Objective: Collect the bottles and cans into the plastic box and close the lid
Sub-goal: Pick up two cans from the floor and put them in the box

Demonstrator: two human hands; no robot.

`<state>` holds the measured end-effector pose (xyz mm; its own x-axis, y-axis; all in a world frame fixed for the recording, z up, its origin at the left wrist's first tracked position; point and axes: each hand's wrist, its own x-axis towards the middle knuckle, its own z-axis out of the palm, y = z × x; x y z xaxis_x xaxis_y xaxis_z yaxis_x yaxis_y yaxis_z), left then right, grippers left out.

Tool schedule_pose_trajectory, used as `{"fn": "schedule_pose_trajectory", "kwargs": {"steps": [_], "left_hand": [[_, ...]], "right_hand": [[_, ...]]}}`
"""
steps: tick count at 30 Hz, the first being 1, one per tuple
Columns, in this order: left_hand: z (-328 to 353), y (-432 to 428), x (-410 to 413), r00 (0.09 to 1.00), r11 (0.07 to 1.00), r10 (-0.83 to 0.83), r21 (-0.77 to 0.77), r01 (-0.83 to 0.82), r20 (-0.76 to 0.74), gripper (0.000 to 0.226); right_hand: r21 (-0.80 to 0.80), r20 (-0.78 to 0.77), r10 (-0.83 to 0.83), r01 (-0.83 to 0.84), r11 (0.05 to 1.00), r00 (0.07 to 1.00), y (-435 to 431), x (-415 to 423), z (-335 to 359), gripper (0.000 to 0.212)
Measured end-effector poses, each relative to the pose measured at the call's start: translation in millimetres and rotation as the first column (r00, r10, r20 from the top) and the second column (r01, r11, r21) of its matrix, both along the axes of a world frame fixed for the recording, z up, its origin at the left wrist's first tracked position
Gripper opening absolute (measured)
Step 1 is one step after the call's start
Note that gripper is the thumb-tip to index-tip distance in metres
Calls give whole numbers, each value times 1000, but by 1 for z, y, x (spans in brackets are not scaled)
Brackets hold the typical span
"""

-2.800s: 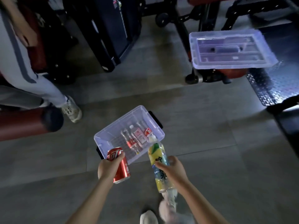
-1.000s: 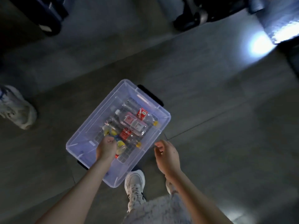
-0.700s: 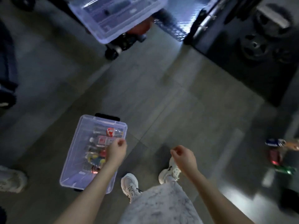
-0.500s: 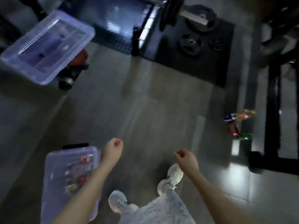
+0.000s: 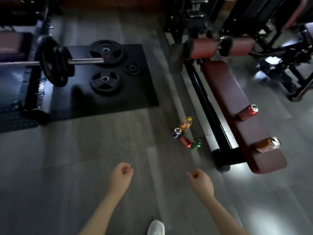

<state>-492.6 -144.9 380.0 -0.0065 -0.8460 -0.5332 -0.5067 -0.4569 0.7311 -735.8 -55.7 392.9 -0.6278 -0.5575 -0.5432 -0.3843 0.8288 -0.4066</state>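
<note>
On the grey floor ahead stand an orange bottle [image 5: 186, 124], a blue can [image 5: 176, 132] and a green can [image 5: 197, 144], with a red can [image 5: 185, 141] lying between them. Two more cans rest on the dark red bench [image 5: 237, 106]: a red can [image 5: 247, 112] and a brown can [image 5: 267, 144]. My left hand [image 5: 120, 177] and my right hand [image 5: 200, 182] hang low in front of me, both loosely curled with nothing in them, well short of the cans. The plastic box and its lid are out of view.
A loaded barbell [image 5: 55, 62] and loose weight plates [image 5: 105, 81] lie on a black mat [image 5: 108, 106] at the left. Black gym machines [image 5: 264, 28] fill the back right. One white shoe [image 5: 156, 228] shows at the bottom edge.
The view has swung right, away from the box and lid, which left the frame. The cans and the bench now lie ahead. Both hands have let go of what they held and hang curled.
</note>
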Motion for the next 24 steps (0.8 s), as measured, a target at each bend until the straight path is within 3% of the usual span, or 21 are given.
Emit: {"fn": "schedule_pose_trajectory", "kwargs": {"steps": [7,15,18,21,24], "left_hand": [[-59,-107,-138,979,980,-198,-7,199,45,18],[-191,-228,-256,908,914,-406,56,403,106,18],[-252,-259,-292,902,901,-425,133,413,77,20],[-319,-280,-328,852,850,-514,187,492,95,45],[-386,-291,-362,716,741,-671,147,655,190,65]], "right_hand": [[33,39,-116,115,993,992,-87,-105,-67,14],[185,122,-176,152,971,977,-199,-177,-207,17],[209,161,-231,195,958,960,-238,-201,-268,31],[205,172,-285,248,947,943,-267,-229,-329,39],[226,137,-294,259,939,946,-282,-257,-399,42]]}}
